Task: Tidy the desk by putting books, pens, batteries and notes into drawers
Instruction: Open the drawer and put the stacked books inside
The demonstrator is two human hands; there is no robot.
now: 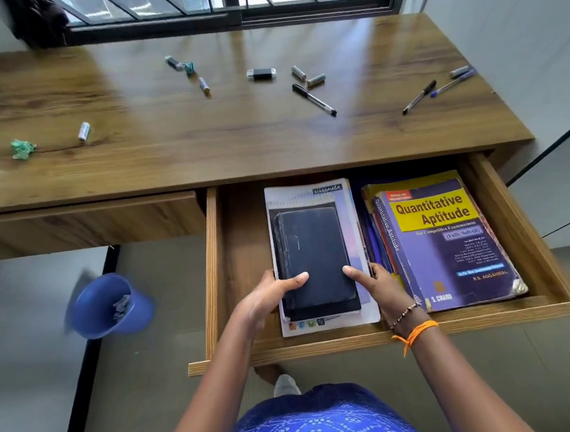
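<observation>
head view:
black book [313, 257]: held at its near end in the open drawer [213, 271], on a spiral notebook [351, 218]; long axis near-far.
left hand [269, 298]: curled on the left edge.
right hand [379, 283]: curled on the right edge.
pens, batteries: well beyond the hands on the desk [204, 147], far side.

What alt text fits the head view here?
Both hands, left and right, hold a small black book atop a white spiral notebook in the open wooden drawer. Pens and batteries lie scattered on the wooden desk above.
</observation>
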